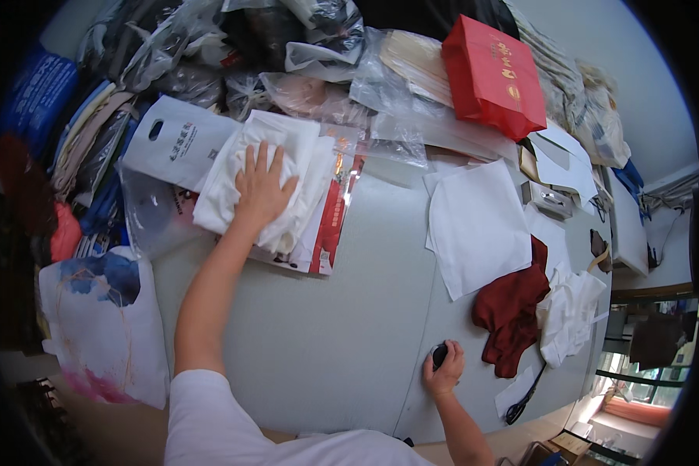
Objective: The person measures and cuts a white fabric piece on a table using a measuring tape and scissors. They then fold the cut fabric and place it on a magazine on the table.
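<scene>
My left hand (264, 190) lies flat with fingers spread on a folded white cloth (307, 167). That cloth rests on a red and white printed bag (330, 233), beside a pale grey plastic bag with a cut-out handle (180, 140). At the table's near right, my right hand (444, 371) is closed around a small black rounded object (439, 356), whose kind I cannot make out. Right of this hand lies a crumpled dark red satin cloth (512, 311), with a white cloth (568, 314) against it.
Black-handled scissors (520, 408) lie at the near right edge. White paper pieces (481, 225) spread across the right side. Clear bags of fabric (311, 93) pile along the back, with a red paper bag (493, 78). A flower-printed white cloth (105, 326) hangs at the left.
</scene>
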Available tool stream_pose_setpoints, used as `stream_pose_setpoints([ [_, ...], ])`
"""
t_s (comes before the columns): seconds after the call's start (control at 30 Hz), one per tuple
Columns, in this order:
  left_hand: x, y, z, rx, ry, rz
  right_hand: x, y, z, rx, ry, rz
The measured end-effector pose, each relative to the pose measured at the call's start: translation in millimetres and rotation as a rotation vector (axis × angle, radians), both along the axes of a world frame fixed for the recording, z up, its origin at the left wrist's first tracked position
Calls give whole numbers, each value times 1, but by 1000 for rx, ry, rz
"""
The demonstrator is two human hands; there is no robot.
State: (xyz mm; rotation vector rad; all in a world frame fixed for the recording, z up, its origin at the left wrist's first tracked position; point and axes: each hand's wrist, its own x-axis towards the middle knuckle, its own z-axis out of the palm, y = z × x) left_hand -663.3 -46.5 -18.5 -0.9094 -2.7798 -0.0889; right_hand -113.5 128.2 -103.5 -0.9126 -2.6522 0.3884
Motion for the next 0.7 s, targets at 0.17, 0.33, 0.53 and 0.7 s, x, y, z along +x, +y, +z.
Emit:
stream_pose_setpoints([
  [0.17,5,0,-4,16,50,-18,-2,1,1,-63,4,-8],
  [0.33,-20,32,28,12,-139,-1,-1,-1,1,-75,-2,-11],
  [0.53,-118,118,31,430,70,-17,-4,0,1,-38,-13,-3],
  [0.7,-219,147,29,885,-354,466,-3,2,-4,-54,-9,-4],
])
